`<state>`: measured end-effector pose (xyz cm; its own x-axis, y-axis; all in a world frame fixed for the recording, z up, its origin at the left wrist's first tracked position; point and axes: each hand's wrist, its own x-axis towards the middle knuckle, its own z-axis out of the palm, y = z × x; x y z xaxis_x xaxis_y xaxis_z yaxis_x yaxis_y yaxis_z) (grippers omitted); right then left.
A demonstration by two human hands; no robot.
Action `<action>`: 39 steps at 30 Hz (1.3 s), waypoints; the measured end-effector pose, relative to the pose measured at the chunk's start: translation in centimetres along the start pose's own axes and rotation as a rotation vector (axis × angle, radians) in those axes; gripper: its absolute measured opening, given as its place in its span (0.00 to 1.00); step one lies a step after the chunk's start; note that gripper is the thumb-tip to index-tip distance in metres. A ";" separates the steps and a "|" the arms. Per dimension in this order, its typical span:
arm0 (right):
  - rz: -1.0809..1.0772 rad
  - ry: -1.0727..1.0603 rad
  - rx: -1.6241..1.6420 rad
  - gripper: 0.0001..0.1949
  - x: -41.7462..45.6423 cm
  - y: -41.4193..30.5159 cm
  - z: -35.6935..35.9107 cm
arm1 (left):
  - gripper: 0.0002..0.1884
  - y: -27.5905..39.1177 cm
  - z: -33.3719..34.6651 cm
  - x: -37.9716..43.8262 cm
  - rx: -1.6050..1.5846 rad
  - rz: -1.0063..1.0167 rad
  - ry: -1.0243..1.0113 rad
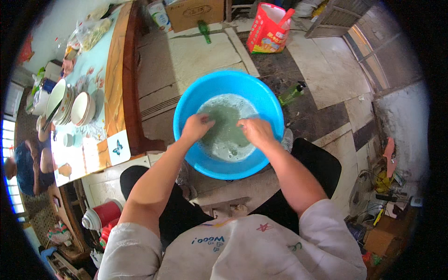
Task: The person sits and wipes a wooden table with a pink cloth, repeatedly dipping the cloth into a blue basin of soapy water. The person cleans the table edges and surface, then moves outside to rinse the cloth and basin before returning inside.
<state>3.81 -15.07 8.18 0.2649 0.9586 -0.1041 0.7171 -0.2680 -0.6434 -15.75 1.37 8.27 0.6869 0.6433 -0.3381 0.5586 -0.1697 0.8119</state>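
A blue plastic basin (229,171) stands on the floor between my knees, holding murky grey-green water (227,120) ringed by white suds (232,154). Over the basin's left side is my left hand (196,127), its fingers curled and its thumb pointing towards the middle. My right hand (258,132) is opposite, fingers bent in and tips just over the water. The two hands are apart. Blur hides whether either has anything in its fingers, and the cloudy water conceals whatever lies beneath.
Green bottles stand right of the basin (291,95) and lie beyond it (204,31). A red bag (269,31) is farther back. On the left, a wooden table (117,66) carries stacked bowls (82,108); a red thermos (105,214) is below. A person (29,168) sits beyond.
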 end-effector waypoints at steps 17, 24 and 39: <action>0.888 -0.583 1.560 0.13 -16.4 2.3 24.4 | 0.32 -4.1 -4.1 -7.7 -0.526 -0.678 0.127; 0.593 0.203 1.860 0.18 -11.7 2.2 29.4 | 0.28 -3.2 -2.1 -8.0 -0.508 -0.604 0.094; 0.868 0.888 1.719 0.19 -9.5 7.7 19.8 | 0.24 -5.0 4.5 -5.2 -0.712 -0.545 0.131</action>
<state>-5.99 -24.28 -10.81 0.6521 0.2400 -0.7191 -0.7525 0.3209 -0.5752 -20.06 -4.49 3.83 0.3287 0.5868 -0.7400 0.3414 0.6567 0.6724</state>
